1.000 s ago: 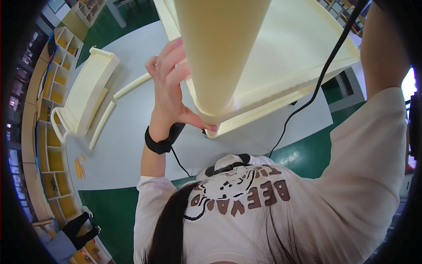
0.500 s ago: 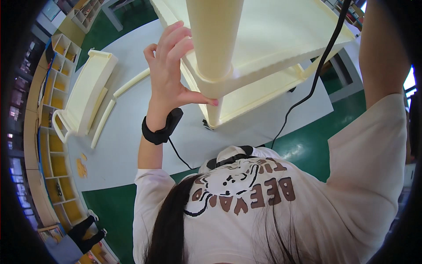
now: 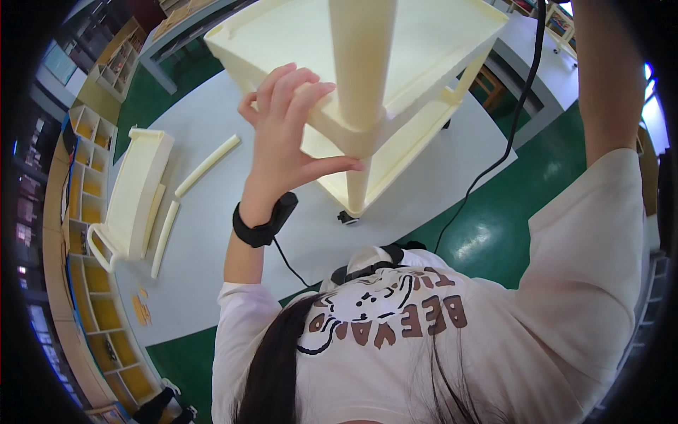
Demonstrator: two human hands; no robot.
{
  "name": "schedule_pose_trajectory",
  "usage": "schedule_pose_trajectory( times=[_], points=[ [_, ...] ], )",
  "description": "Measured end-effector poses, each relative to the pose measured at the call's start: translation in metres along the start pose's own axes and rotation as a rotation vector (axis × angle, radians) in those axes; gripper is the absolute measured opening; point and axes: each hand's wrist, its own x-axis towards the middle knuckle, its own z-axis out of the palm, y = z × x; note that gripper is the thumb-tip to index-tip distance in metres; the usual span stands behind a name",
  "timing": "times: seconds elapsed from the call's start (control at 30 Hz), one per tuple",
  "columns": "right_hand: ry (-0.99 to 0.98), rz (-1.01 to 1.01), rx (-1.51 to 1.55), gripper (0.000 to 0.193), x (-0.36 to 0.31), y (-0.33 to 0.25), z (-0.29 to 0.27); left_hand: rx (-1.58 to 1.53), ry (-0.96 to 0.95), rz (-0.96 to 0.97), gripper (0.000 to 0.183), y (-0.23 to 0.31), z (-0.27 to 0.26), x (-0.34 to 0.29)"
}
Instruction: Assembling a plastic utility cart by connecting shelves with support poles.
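A cream plastic rolling cart stands on the pale grey table, with an upper shelf (image 3: 282, 35), a lower shelf (image 3: 395, 166) and a thick round post (image 3: 361, 63) at its near corner. My left hand (image 3: 286, 131) grips the upper shelf by this corner. Its fingers curl over the rim, and the thumb presses against the collar below the post. A dark caster (image 3: 347, 218) shows beneath the near leg. My right forearm (image 3: 613, 78) reaches upward along the right side; the hand itself lies outside the picture.
On the table's left lie another cream shelf piece (image 3: 138, 194) with a looped handle and two loose tubes (image 3: 207, 166). Small tan scraps (image 3: 141, 309) lie near the table edge. A black cable (image 3: 487, 166) hangs at the right. Cubby shelves (image 3: 99, 304) line the left side.
The cart has turned in the view, its near corner shifting right and slightly down. My left hand has moved along with it, keeping its grip.
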Motion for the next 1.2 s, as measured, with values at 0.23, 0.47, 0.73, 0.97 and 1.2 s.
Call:
schedule_pose_trajectory(
  times=[0.23, 0.47, 0.73, 0.97, 1.2],
  points=[
    [0.026, -0.011, 0.016, 0.014, 0.003, -0.003, -0.004, 0.107, -0.095, 0.054, 0.069, -0.043, -0.031, 0.014],
    [0.035, -0.012, 0.020, 0.014, 0.002, -0.008, -0.008, -0.100, -0.233, 0.033, 0.046, -0.082, -0.024, 0.035],
    [0.041, -0.005, 0.003, 0.013, 0.001, -0.009, -0.009, -0.241, -0.183, 0.011, 0.044, -0.059, 0.006, 0.050],
    [0.040, -0.011, -0.003, 0.013, 0.002, -0.011, -0.008, -0.241, -0.174, -0.061, 0.044, -0.050, 0.009, 0.054],
    [0.060, -0.024, -0.040, 0.012, 0.002, -0.015, -0.013, -0.196, -0.100, -0.040, 0.045, -0.032, 0.024, 0.063]
  ],
)
